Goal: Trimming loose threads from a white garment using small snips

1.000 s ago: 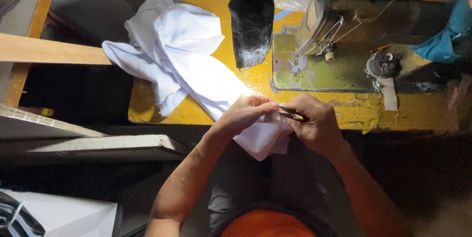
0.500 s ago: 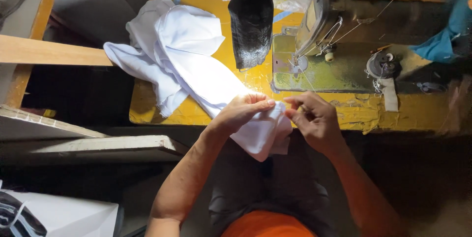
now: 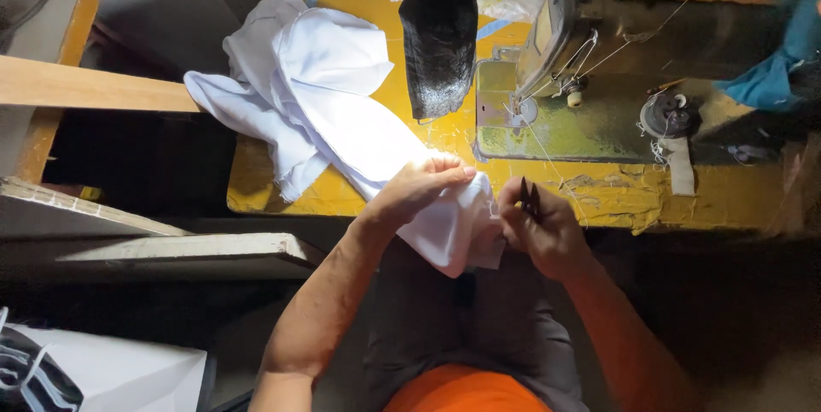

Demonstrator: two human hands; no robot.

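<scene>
The left hand [image 3: 419, 190] pinches the white cloth [image 3: 342, 113] at the bench [image 3: 256, 190] edge; the right hand [image 3: 543, 228], just beside it, grips small snips [image 3: 529, 199]. Blades this close to cloth and fingers could nick either if the cloth slips.

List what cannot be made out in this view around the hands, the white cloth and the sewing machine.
Head view only:
- Snips: only dark tips show; right hand hides the rest.
- White cloth: the edge being worked is covered by left hand.
- Thread: too thin to follow to the cloth.
- Sewing machine: right end lost in shadow.
- Blue cloth: cut by the right edge.
</scene>
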